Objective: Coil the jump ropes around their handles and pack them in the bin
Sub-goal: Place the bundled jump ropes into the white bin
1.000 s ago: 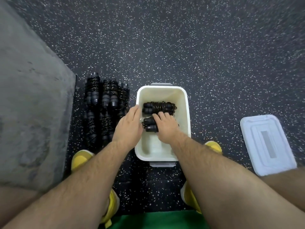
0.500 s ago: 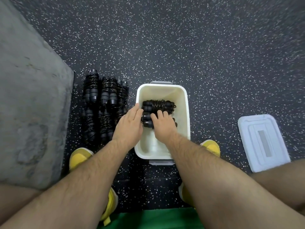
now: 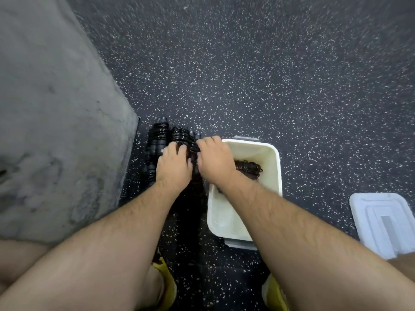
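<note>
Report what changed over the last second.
Both hands moved left, out of the bin and onto the pile of coiled ropes on the floor: the right hand let go of the packed ropes, the left hand left its rim. Whether either grips a bundle yet is unclear. The bin, packed ropes and lid stayed put.

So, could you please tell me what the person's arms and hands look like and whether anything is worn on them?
The left forearm and right forearm are bare and hairy, with no sleeves in view. The left hand and right hand are bare as well: no gloves, and no watch, wristband or ring that shows, though the fingers are slightly blurred.
</note>
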Motion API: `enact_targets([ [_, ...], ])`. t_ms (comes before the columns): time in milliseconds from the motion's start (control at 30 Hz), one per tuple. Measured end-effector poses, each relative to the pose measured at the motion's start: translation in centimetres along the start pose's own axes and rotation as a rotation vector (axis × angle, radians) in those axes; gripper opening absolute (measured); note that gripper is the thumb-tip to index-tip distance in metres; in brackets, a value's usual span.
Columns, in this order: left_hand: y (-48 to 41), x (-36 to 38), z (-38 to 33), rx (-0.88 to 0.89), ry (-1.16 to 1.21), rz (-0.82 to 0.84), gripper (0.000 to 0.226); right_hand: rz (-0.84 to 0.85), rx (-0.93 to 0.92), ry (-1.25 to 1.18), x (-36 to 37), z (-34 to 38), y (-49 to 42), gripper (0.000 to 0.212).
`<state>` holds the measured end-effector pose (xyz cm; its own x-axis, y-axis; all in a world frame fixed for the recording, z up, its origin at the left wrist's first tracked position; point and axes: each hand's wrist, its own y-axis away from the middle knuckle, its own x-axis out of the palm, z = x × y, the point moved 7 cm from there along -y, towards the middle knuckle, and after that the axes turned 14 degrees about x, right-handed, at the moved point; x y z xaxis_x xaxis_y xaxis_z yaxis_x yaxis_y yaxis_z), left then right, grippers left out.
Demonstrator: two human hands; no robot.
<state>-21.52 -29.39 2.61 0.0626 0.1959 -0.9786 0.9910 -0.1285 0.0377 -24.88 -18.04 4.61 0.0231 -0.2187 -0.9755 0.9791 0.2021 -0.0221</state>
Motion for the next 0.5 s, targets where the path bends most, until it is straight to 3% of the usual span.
enact_targets([
  [100,-0.4,1.5,2.4,-0.037,-0.053,0.128,0.045,0.111,-0.037,0.022,2.1,2.0,-0.3,0.031],
  [200,-0.7,3.3,3.5,-0.17,0.165,0.175,0.041,0.17,-0.018,0.001,3.1,2.5,-0.5,0.032],
  [333,-0.9,4.2,4.1,-0.336,0.391,0.039,0.029,0.177,0.018,-0.017,3.9,2.3,-0.3,0.026],
  [500,-0.2,2.8,4.5,-0.528,0.549,-0.137,0.021,0.136,-0.015,-0.034,4.0,1.9,0.9,0.036],
])
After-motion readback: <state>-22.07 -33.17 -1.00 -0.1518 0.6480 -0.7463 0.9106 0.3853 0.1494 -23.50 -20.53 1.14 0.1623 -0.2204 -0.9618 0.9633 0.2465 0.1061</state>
